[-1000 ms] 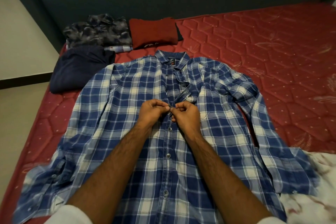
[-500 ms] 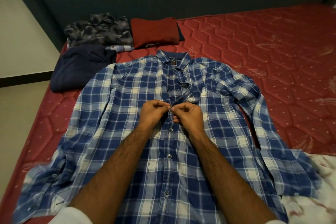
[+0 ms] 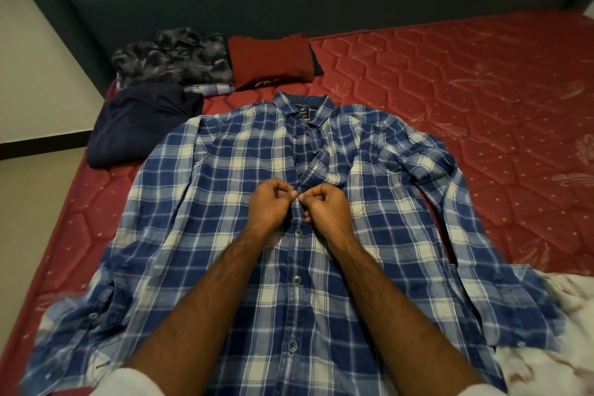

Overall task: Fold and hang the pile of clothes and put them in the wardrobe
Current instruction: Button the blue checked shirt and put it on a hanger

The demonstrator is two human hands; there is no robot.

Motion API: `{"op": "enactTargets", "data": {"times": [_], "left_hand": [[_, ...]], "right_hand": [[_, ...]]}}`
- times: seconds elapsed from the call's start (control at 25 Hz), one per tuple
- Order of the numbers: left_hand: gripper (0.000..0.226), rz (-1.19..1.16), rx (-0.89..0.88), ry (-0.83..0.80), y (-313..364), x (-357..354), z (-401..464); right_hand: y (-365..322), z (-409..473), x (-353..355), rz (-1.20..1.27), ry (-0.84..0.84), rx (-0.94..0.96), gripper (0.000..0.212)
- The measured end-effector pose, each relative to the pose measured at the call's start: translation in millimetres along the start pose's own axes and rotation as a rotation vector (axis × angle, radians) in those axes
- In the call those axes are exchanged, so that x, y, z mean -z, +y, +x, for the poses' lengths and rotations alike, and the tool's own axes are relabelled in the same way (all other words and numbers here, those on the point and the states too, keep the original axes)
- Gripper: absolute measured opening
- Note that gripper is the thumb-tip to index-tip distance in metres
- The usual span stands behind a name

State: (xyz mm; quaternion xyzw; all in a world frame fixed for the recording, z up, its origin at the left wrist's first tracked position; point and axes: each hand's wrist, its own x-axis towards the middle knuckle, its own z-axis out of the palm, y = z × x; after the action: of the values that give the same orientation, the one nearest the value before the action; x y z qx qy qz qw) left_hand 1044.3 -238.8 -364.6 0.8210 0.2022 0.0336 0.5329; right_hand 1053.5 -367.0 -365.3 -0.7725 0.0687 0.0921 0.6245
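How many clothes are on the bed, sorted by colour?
Blue check shirt: 1
Grey camouflage shirt: 1
Red folded top: 1
Navy folded garment: 1
Total: 4. More may be hidden beneath the folded ones.

White sleeves pushed up, bare forearms, bare hands

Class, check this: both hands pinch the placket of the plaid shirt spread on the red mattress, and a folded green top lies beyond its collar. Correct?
Not quite. The head view shows the folded top is red, not green. The rest holds: left hand and right hand pinch the placket of the plaid shirt on the mattress.
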Motion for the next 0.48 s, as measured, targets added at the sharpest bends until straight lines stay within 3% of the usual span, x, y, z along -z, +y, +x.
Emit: {"op": "enactTargets", "data": {"times": [0.16, 0.28, 0.36, 0.48], "left_hand": [[0.012, 0.111, -0.061, -0.033, 0, 3, -1], [0.019, 0.099, -0.037, -0.060, 2, 7, 0], [0.020, 0.084, -0.018, -0.081, 2, 8, 2], [0.018, 0.067, -0.006, -0.099, 4, 8, 2]], "right_hand": [[-9, 9, 5, -0.023, -0.098, -0.076, 0.004], [-22, 19, 26, 0.137, -0.180, -0.167, 0.010], [-31, 29, 39, 0.099, -0.056, -0.067, 0.013], [-45, 47, 36, -0.305, 0.108, 0.182, 0.039]]}}
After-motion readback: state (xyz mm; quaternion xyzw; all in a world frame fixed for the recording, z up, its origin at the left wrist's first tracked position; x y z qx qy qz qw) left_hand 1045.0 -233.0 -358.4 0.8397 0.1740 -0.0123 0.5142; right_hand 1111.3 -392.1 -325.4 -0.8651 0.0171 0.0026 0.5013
